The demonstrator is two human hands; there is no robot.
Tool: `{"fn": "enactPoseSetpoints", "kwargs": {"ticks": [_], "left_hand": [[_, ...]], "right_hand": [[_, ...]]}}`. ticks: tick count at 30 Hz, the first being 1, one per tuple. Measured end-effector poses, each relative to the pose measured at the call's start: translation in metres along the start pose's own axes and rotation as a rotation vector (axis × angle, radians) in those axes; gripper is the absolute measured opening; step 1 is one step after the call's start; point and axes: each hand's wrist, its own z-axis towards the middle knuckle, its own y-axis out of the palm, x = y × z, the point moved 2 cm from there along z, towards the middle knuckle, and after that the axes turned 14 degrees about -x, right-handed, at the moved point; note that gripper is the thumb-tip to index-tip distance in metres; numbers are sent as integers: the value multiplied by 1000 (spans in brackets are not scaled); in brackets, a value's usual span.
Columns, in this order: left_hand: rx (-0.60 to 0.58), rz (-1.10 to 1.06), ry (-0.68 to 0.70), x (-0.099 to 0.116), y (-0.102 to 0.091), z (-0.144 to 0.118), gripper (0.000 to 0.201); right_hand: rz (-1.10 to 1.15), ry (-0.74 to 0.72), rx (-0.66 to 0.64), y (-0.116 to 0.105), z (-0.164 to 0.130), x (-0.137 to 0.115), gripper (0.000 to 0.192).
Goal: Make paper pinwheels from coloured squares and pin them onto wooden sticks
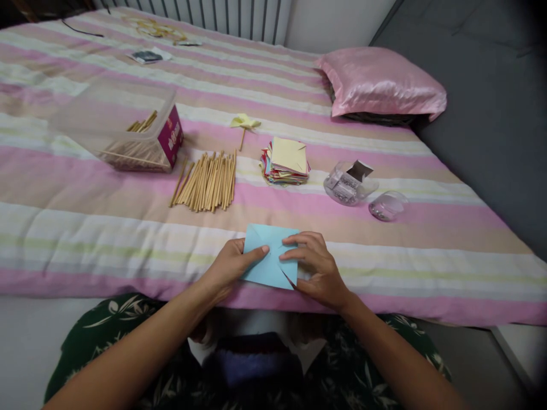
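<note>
Soft, even indoor light, a little dim, with darkened corners

We see gentle shadows beside the clear box (113, 122) and the bundle of sticks (205, 181), and a pale sheen on the pink pillow (380, 82); the bed (85, 228) bows at the edges from the wide lens, the right corners fade to black, and the far end looks slightly soft

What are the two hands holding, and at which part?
Both the left hand and right hand hold the folded light-blue paper sheet by its side edges.

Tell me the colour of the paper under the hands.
Light blue paper, seen best in the head view.
</note>
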Motion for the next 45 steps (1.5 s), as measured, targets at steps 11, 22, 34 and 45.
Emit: {"fn": "enactPoseSetpoints", "kwargs": {"ticks": [11, 22, 34, 45], "left_hand": [[-29, -53, 15, 3, 0, -2, 28], [-33, -34, -14, 2, 0, 0, 22], [-63, -56, 15, 4, 2, 0, 25], [-57, -46, 29, 5, 4, -2, 19]], "right_hand": [[177, 84, -14, -11, -4, 10, 11], [532, 243, -91, 2, -8, 15, 10], [437, 215, -65, -5, -5, 13, 2], [602, 256, -9, 4, -9, 24, 14]]}}
